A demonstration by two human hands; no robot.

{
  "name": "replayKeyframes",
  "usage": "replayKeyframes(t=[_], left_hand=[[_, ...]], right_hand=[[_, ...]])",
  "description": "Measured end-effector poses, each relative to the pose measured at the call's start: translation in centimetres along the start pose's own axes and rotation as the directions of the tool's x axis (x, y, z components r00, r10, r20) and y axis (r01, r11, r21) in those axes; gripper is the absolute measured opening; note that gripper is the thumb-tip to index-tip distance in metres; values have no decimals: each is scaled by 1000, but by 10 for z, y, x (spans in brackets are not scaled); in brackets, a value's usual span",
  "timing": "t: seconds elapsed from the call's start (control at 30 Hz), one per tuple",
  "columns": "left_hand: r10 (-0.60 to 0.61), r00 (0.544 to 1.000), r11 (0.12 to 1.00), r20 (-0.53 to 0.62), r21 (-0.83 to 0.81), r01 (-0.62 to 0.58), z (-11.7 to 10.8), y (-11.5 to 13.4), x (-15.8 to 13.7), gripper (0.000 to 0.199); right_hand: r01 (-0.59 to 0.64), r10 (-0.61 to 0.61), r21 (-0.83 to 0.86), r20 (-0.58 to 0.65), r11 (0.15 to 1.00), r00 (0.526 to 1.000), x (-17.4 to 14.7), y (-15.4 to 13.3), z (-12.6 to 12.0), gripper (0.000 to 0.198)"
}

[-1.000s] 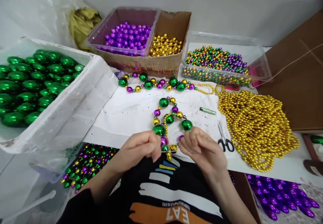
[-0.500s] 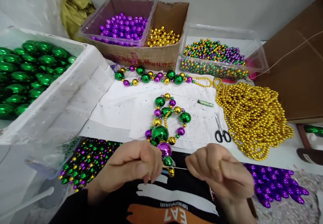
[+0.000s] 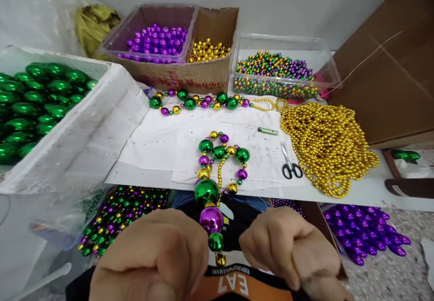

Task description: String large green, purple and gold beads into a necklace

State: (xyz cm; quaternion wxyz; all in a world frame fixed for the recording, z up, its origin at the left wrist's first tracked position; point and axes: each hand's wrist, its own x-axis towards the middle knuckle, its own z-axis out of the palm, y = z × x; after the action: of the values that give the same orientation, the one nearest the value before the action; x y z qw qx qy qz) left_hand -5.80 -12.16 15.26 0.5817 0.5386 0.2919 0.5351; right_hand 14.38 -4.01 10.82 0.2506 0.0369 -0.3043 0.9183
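My left hand and my right hand are both closed, knuckles up, in front of my body. The string they pull between them showed a moment ago; now my fingers hide it. Between the hands hangs the end of a bead necklace, with a large green bead, a purple one, a smaller green one and a gold one in line. Its other beads lie looped on the white cloth. Farther back, another bead necklace stretches across the cloth. Scissors and a green lighter rest at the right.
A pile of gold bead strands covers the table's right side. Behind stand a cardboard box of purple and gold beads and a clear bin of mixed beads. A white box of green beads is at left. Purple beads lie below right.
Both hands have come lower and closer to me, the left most. The necklace end has been drawn toward me, over the table's front edge. The view has shifted slightly.
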Motion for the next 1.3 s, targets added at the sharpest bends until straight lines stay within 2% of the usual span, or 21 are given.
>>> replayKeyframes(t=[0.07,0.2,0.3,0.4,0.47,0.53,0.63,0.77,1.07,1.2,1.3], left_hand=[[49,996,997,74,-67,-44,-5,1,9,31],[-13,998,998,-55,-62,10,-21,6,34,30],[10,991,1000,-131,-22,-13,-42,3,62,31],[9,970,1000,-243,-16,-13,-66,-22,88,34],[-48,954,997,-296,-72,27,-80,-46,97,34],[-119,946,986,-301,-146,77,-89,-69,98,34],[-158,961,975,-229,-192,114,-95,-86,88,30],[-158,982,973,-107,-187,136,-94,-82,76,29],[-301,952,952,-55,-80,297,-83,-95,52,30],[-352,936,936,6,8,352,-85,-88,50,28],[-381,923,917,48,143,371,-88,-73,63,29]], right_hand=[[31,-29,33,-66,999,997,5,1,0,36],[11,-24,-91,-145,996,989,23,-24,1,29],[62,-106,-285,-141,956,984,46,-52,-8,30],[107,-199,-399,-196,911,960,68,-59,-38,31],[110,-226,-356,-301,928,926,75,-49,-63,31],[82,-195,-286,-392,955,899,76,-36,-83,31],[63,-164,-259,-389,964,907,69,-25,-92,25],[25,-108,-239,-342,971,933,61,-25,-89,20],[-68,28,-79,-424,995,905,48,9,-120,24],[-99,54,-89,-412,991,910,50,3,-116,25],[-141,75,-154,-371,978,926,61,-14,-107,28]])
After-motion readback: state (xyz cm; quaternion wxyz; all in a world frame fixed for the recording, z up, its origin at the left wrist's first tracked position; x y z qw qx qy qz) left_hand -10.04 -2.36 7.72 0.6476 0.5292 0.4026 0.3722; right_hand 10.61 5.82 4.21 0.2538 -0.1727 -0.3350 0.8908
